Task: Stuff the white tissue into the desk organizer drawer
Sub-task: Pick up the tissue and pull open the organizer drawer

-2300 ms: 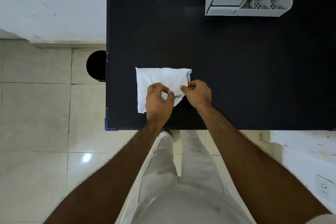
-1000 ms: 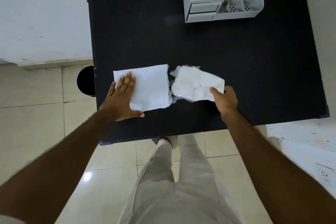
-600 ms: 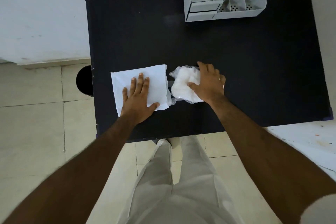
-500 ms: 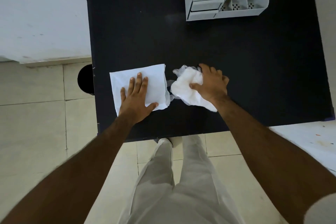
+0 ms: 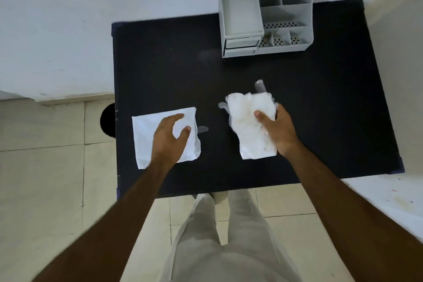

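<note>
A flat white tissue lies on the black table near its left front. My left hand rests over the tissue with the fingers spread, thumb and forefinger bent on the sheet. My right hand grips a crumpled clear plastic pack of white tissues, held a little to the right of the flat sheet. The grey desk organizer stands at the table's far edge. Its small drawer at the front left looks pushed in.
A white wall runs behind and left of the table. A round black object sits on the tiled floor by the table's left edge. A white surface lies at the right front. My legs stand at the table's near edge.
My right hand has taken hold of the plastic pack and moved it right, away from the flat tissue. My left hand stays on the tissue, its fingers now curling.
</note>
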